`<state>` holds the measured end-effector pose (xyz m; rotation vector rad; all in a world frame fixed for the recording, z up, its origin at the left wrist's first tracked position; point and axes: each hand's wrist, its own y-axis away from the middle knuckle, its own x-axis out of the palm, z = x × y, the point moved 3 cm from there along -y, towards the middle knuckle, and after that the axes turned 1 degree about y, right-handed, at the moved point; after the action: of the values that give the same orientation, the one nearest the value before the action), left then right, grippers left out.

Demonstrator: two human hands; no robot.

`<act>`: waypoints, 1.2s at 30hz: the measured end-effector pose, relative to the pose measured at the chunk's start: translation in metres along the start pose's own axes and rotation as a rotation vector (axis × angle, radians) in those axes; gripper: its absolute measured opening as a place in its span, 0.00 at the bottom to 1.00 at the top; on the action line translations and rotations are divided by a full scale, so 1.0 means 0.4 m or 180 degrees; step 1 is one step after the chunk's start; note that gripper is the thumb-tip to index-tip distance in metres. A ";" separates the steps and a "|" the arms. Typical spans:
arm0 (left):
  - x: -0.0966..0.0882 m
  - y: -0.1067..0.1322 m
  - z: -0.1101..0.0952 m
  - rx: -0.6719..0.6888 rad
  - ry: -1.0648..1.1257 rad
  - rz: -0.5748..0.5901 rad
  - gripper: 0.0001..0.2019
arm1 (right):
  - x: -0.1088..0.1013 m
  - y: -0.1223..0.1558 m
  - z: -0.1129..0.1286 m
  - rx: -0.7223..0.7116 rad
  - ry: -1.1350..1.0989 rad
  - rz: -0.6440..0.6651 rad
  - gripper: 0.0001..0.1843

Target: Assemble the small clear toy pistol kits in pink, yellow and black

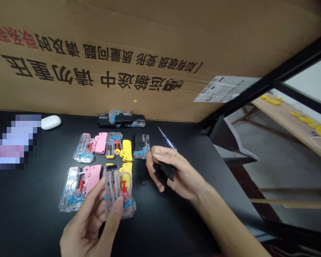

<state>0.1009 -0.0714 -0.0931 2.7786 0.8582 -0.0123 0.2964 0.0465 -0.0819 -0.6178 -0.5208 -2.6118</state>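
My left hand point(92, 221) grips a clear plastic toy gun body point(112, 192) with a red trigger, blue bits and a thin clear tube, raised above the black table. To its right, my right hand point(180, 169) is closed on a black plastic handle piece point(166, 173). Behind the hands lie a transparent body with pink grip point(100, 142), one with yellow grip point(127, 150), and a clear and black toy gun part point(141, 145). Another clear body with pink grip point(93, 176) lies left of my left hand, which partly hides a yellow piece behind it.
Several black and clear toy guns point(121, 119) are stacked against the cardboard box point(149, 32). A screwdriver point(167, 138) lies at the back right. At left are a white rounded case point(51, 122) and a blurred-out screen point(14, 141). A black metal frame point(270, 80) bounds the right.
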 end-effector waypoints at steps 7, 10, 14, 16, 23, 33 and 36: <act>0.008 0.002 0.000 0.0121 0.0091 -0.0126 0.23 | 0.012 0.019 0.009 -0.0056 0.0028 -0.0161 0.11; 0.006 -0.004 0.008 0.0267 0.0130 -0.0122 0.24 | 0.021 0.056 0.025 -0.0224 0.0871 -0.0107 0.09; -0.001 -0.020 0.018 0.0445 0.0102 0.0149 0.24 | 0.069 0.146 0.018 -0.0978 0.3048 -0.0431 0.26; -0.005 -0.027 0.020 0.0518 0.0051 0.0381 0.24 | 0.094 0.184 -0.002 -0.1354 0.3710 -0.0430 0.35; -0.016 -0.025 0.005 0.0707 0.0024 0.0272 0.25 | 0.057 0.193 -0.036 -0.1251 0.4790 -0.0492 0.21; -0.011 -0.027 0.006 0.0931 -0.0171 0.0021 0.26 | 0.024 0.173 -0.080 -0.0953 0.6234 -0.0532 0.25; -0.003 -0.025 -0.005 0.1067 -0.0079 -0.0094 0.23 | 0.016 0.173 -0.078 -0.0705 0.6307 -0.0562 0.25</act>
<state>0.0943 -0.0637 -0.0933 3.0646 0.9694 -0.2143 0.3125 -0.0277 -0.0867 1.8570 0.3931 -2.0454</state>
